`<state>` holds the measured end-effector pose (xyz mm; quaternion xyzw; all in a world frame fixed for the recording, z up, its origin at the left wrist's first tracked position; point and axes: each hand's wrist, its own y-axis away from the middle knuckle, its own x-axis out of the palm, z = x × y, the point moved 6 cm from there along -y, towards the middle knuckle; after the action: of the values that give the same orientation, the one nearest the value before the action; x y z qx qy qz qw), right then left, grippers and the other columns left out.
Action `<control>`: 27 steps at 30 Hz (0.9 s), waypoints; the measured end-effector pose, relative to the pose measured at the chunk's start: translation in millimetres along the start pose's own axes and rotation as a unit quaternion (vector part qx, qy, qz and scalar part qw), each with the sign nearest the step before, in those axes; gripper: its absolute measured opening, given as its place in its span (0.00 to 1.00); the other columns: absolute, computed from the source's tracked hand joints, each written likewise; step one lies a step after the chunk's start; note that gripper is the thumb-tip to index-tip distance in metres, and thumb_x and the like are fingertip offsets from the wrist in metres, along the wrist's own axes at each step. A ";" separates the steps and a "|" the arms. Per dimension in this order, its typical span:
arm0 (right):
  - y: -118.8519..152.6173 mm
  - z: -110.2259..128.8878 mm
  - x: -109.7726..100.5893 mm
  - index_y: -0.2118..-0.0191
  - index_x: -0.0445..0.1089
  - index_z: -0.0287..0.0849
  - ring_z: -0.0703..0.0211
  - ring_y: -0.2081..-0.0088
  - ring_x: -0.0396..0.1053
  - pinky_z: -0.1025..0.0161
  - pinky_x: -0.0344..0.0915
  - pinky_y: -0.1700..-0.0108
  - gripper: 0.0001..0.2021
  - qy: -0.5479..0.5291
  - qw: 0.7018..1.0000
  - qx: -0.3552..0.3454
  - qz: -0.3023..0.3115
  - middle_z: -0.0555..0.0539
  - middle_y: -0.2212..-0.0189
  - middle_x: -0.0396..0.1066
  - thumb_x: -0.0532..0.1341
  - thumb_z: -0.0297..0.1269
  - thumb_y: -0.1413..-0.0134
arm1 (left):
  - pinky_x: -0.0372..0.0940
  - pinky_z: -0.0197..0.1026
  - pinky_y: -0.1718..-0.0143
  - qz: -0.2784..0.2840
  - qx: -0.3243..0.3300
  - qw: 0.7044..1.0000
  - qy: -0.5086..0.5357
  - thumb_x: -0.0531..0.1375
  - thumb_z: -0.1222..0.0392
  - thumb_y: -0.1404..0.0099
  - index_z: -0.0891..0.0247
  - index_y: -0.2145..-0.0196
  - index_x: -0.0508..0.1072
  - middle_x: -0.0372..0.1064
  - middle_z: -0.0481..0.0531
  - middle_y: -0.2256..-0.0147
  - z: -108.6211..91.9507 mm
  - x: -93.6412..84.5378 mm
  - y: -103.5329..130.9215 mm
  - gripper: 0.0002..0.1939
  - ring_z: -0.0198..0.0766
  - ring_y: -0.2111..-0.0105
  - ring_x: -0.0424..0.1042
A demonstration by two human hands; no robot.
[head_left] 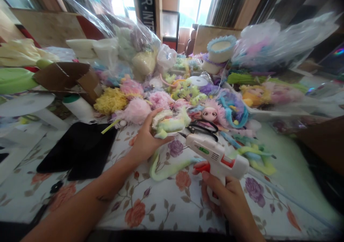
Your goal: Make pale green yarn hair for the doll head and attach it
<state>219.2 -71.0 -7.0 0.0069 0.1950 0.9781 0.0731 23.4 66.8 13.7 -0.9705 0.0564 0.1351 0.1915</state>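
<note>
My left hand [149,136] is closed round a pale green and cream fuzzy craft piece [170,122], gripping it by its left side. A long pale yellow-green fuzzy strip [166,168] curves over the cloth below it. In my right hand [223,190] is a white glue gun [215,150], with my fingers around its handle at the red trigger. Its dark nozzle points left and lies close to the craft piece; whether they touch I cannot tell. Black-handled scissors [205,127] lie just behind the gun.
A doll head with pink hair [211,113] lies behind the scissors among heaped fluffy yarn pieces. To the left are a black flat object [80,149], a thread cone [77,106] and a cardboard box [64,77]. Clear plastic bags [271,45] stand behind. A floral tablecloth [158,206] covers the table.
</note>
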 end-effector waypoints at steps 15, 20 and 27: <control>0.6 -2.7 3.1 0.73 0.70 0.40 0.65 0.83 0.56 0.68 0.52 0.81 0.16 0.090 0.995 -0.051 0.011 0.52 0.87 0.64 0.61 0.50 0.48 | 0.58 0.55 0.38 0.020 0.007 1.000 -0.010 0.71 0.51 0.49 0.51 0.37 0.57 0.61 0.56 0.39 -1.9 5.2 5.0 0.46 0.51 0.43 0.67; 0.0 -2.9 1.3 0.72 0.70 0.40 0.65 0.83 0.57 0.67 0.54 0.79 0.14 0.094 0.994 -0.060 -0.007 0.53 0.87 0.65 0.62 0.47 0.49 | 0.58 0.54 0.37 0.006 0.017 1.000 -0.014 0.71 0.52 0.49 0.51 0.38 0.59 0.59 0.54 0.38 -5.6 4.0 4.9 0.44 0.51 0.40 0.63; -1.9 -11.7 -0.7 0.75 0.70 0.40 0.65 0.82 0.59 0.66 0.55 0.78 0.14 0.112 0.992 -0.053 -0.011 0.51 0.86 0.65 0.62 0.46 0.47 | 0.60 0.52 0.38 -0.018 0.025 0.999 -0.041 0.71 0.53 0.48 0.49 0.38 0.59 0.60 0.52 0.38 -9.3 1.9 7.1 0.42 0.52 0.40 0.63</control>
<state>219.6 -73.8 -18.5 -0.1091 0.1496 0.9808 0.0618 26.3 56.5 18.9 -0.9600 0.0345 0.1698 0.2200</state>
